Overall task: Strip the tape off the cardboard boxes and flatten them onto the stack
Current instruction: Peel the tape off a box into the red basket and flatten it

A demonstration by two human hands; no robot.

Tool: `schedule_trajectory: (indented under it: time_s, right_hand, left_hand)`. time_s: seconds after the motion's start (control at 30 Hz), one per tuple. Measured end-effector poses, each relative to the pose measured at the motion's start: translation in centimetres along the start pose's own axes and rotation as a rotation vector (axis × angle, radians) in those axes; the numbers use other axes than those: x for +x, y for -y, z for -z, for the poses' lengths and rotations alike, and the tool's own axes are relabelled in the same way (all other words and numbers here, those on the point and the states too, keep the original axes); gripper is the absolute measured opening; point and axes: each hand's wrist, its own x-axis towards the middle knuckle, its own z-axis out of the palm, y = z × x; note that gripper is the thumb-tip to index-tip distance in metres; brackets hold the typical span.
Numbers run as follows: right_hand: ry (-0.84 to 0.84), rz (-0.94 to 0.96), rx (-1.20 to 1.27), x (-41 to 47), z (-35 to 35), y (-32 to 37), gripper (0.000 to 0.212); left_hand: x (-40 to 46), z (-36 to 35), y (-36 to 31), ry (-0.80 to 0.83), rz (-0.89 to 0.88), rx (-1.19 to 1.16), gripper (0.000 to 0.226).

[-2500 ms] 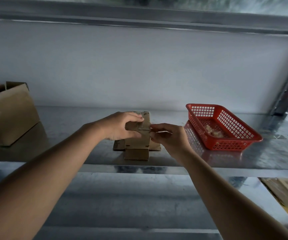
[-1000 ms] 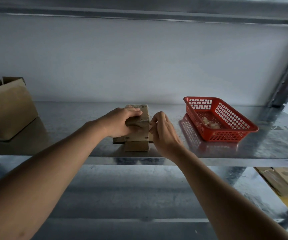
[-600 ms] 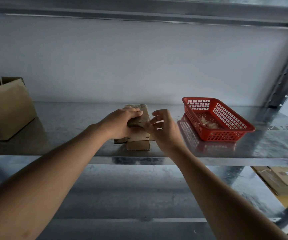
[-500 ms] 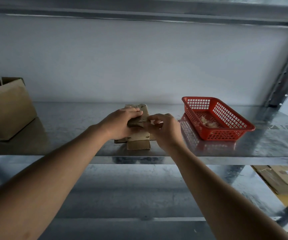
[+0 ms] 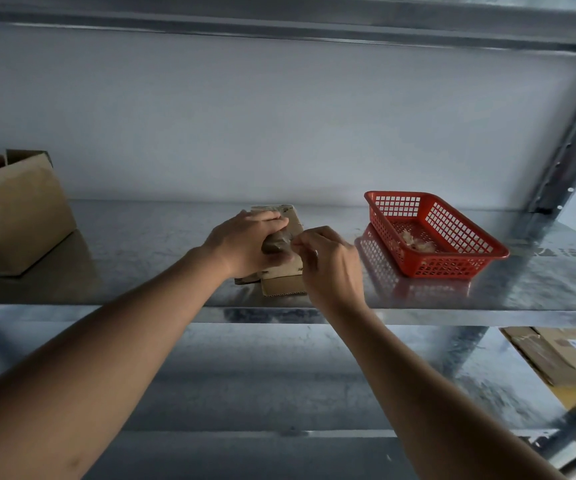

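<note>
Shiny metal shelf (image 5: 141, 244) holds a small box (image 5: 284, 271). Left hand (image 5: 245, 244) grips it. Right hand (image 5: 328, 265) pinches tape (image 5: 293, 241) beside a red basket (image 5: 452, 261).

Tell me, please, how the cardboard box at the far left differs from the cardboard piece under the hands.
The cardboard box at the far left stands upright and full-bodied, flaps open on top; the cardboard piece lies low on flattened cardboard. The box is much larger and untouched; the piece is gripped by the left hand while the right hand pinches at its edge. Both are brown and sit on the same metal shelf.
</note>
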Motion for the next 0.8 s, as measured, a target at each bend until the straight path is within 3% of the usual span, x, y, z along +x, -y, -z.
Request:
schedule_trajectory:
  time_s: [0.2, 0.27, 0.37, 0.43, 0.6, 0.8]
  right_hand:
    - [0.090, 0.032, 0.014, -0.4, 0.3, 0.6, 0.008]
    - [0.088, -0.159, 0.160, 0.0, 0.7, 0.5, 0.006]
    - [0.102, -0.567, 0.594, 0.7, 1.4, 0.3, 0.007]
    - [0.051, -0.673, 0.759, 1.0, 1.5, 0.3, 0.005]
    - [-0.020, -0.605, 0.869, 0.6, 1.8, 1.4, 0.007]
    - [-0.003, -0.500, 0.793, 0.7, 2.3, 1.1, 0.005]
  left_hand:
    - [0.9, -1.3, -1.2, -0.091, 0.052, 0.028, 0.082]
    - [1.1, -1.3, -0.9, -0.070, 0.018, 0.004, 0.091]
    - [0.7, -0.9, 0.9, -0.012, -0.077, -0.089, 0.100]
    - [0.5, -0.7, 2.1, 0.005, -0.112, -0.144, 0.099]
    - [0.7, -0.6, 1.4, -0.037, -0.056, -0.083, 0.090]
    - [0.7, -0.2, -0.2, -0.030, -0.012, 0.009, 0.086]
